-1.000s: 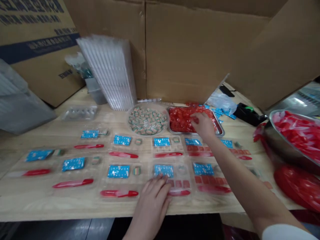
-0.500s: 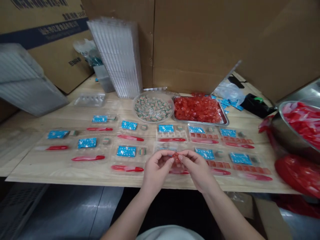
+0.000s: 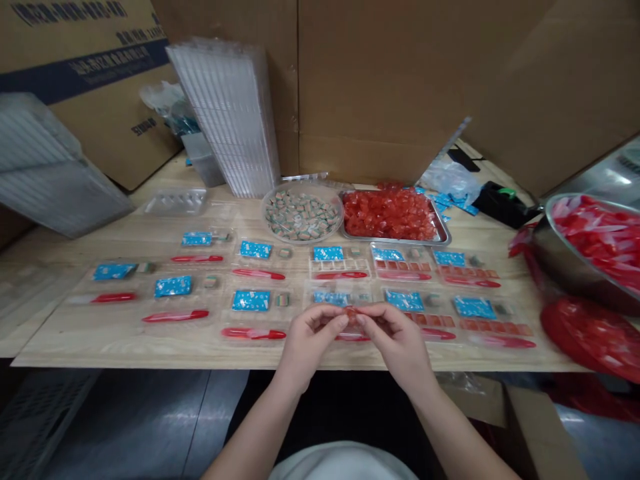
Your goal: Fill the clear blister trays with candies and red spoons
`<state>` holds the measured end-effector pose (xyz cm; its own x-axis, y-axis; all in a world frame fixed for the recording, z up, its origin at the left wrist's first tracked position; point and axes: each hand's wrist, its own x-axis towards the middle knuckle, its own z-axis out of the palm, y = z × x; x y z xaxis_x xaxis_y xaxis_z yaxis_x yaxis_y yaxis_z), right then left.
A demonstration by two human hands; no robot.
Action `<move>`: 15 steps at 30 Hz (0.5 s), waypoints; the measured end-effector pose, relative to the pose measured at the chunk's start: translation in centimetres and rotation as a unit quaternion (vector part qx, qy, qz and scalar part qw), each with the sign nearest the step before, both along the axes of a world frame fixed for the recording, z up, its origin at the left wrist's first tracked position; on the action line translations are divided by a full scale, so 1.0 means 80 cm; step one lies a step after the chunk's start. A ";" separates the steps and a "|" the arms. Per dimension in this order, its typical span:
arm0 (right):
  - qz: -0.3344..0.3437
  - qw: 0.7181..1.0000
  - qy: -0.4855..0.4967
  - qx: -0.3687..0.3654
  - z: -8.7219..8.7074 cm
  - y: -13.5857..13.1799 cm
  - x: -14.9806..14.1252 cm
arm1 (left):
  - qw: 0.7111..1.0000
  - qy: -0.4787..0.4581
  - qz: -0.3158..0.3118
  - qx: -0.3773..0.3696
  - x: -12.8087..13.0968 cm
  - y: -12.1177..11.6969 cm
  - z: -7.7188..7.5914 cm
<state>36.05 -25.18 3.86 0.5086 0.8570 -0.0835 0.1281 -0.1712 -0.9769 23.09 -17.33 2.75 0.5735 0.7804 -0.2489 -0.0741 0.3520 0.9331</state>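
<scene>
My left hand (image 3: 306, 341) and my right hand (image 3: 395, 340) meet near the table's front edge, both pinching a small red wrapped candy (image 3: 351, 313) between their fingertips. They hover over a clear plastic blister tray (image 3: 340, 293) that holds a blue packet and a red pen-shaped piece. Several more such trays lie in rows across the wooden table (image 3: 125, 340). Behind them a metal tray of red candies (image 3: 393, 215) stands beside a round clear dish of green and orange candies (image 3: 301, 215).
A stack of empty clear trays (image 3: 230, 113) leans against cardboard boxes (image 3: 380, 80) at the back. A steel bowl of red items (image 3: 595, 247) and a red bag (image 3: 585, 337) sit at the right. Another tray stack (image 3: 50, 173) lies at the left.
My right hand left the metal tray of red candies and came back to the front edge. My left hand lifted off the tray, and both now pinch a red candy.
</scene>
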 end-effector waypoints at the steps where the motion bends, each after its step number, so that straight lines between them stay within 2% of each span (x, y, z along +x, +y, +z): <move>1: 0.010 1.000 -0.017 0.006 -0.001 -0.002 0.002 | 0.999 -0.005 -0.005 -0.037 0.001 0.000 0.001; 4: 0.036 0.996 -0.074 0.046 -0.001 -0.010 0.004 | 0.995 -0.015 -0.032 -0.093 0.002 -0.002 0.005; 8: 0.092 0.985 -0.129 0.064 0.002 -0.024 0.005 | 0.995 -0.018 -0.065 -0.072 0.004 -0.008 0.017; 10: 0.094 0.988 -0.111 0.041 0.003 -0.030 0.007 | 0.997 0.000 -0.069 -0.022 0.004 -0.013 0.019; 12: 0.091 0.992 -0.081 0.018 0.002 -0.031 0.015 | 0.997 0.031 -0.044 0.061 0.004 -0.017 0.015; 15: 0.079 0.986 -0.145 0.000 -0.002 -0.025 0.039 | 0.967 0.107 0.002 0.229 -0.001 -0.019 0.002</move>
